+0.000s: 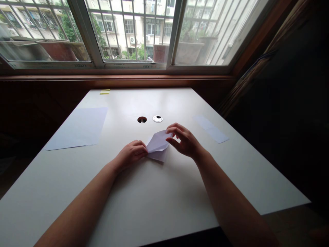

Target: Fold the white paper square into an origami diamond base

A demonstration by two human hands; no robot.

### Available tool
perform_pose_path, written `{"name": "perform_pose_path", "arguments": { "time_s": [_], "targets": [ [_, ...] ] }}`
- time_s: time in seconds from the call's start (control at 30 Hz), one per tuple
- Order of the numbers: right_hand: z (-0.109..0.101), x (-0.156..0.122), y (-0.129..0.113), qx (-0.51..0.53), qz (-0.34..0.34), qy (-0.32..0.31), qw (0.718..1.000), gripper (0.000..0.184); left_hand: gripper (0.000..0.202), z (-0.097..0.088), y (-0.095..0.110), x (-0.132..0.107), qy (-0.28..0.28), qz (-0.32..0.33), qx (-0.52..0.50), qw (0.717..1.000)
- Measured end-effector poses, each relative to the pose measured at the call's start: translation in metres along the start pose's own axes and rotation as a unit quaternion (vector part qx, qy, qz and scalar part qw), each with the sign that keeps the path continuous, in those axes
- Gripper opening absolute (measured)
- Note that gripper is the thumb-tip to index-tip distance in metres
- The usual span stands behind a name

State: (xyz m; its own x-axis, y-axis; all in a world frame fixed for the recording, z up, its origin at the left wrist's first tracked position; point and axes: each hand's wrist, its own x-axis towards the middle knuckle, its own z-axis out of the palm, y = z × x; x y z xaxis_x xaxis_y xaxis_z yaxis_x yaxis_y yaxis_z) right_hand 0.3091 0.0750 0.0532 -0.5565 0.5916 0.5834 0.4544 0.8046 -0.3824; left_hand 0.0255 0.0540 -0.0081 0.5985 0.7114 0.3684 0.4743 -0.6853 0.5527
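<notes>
A small folded sheet of white paper (157, 141) lies at the middle of the white table (164, 199), with its upper layer lifted and bent over the lower one. My left hand (132, 152) grips the left corner of this paper, its fingers pressed together low over the tabletop. At the paper's upper right corner, my right hand (183, 139) pinches the raised layer, the thumb a little apart below the fingers. Part of the lower layer shows beneath the raised flap.
Flat white sheets (79, 127) lie to the left, and a narrow paper strip (211, 128) to the right. Beyond the folded paper are a round cable hole (142, 119) and its loose cover (157, 119). Yellow sticky notes (105, 91) sit at the far edge, below a barred window (133, 37).
</notes>
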Motion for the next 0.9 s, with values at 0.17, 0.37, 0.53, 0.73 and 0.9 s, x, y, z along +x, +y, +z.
{"name": "perform_pose_path", "arguments": {
  "time_s": [0.17, 0.37, 0.53, 0.73, 0.9],
  "targets": [
    [0.004, -0.001, 0.0, 0.078, 0.039, -0.017, 0.996, 0.024, 0.01, -0.002, 0.004, 0.0, -0.004, -0.024, -0.004, 1.0],
    [0.012, -0.004, 0.01, 0.102, 0.068, -0.089, 0.989, 0.042, 0.012, -0.004, 0.009, 0.001, -0.015, -0.036, 0.001, 0.999],
    [0.014, -0.009, 0.021, 0.101, 0.115, -0.148, 0.977, 0.049, 0.011, -0.006, 0.008, 0.001, -0.027, -0.044, 0.013, 0.999],
    [0.015, -0.013, 0.026, 0.133, 0.183, -0.227, 0.947, 0.046, 0.011, -0.006, 0.005, 0.0, -0.016, -0.066, 0.056, 0.996],
    [0.026, -0.013, 0.028, 0.159, 0.171, -0.203, 0.951, 0.036, 0.016, -0.005, 0.008, -0.001, 0.019, -0.081, 0.068, 0.994]
  ]
}}
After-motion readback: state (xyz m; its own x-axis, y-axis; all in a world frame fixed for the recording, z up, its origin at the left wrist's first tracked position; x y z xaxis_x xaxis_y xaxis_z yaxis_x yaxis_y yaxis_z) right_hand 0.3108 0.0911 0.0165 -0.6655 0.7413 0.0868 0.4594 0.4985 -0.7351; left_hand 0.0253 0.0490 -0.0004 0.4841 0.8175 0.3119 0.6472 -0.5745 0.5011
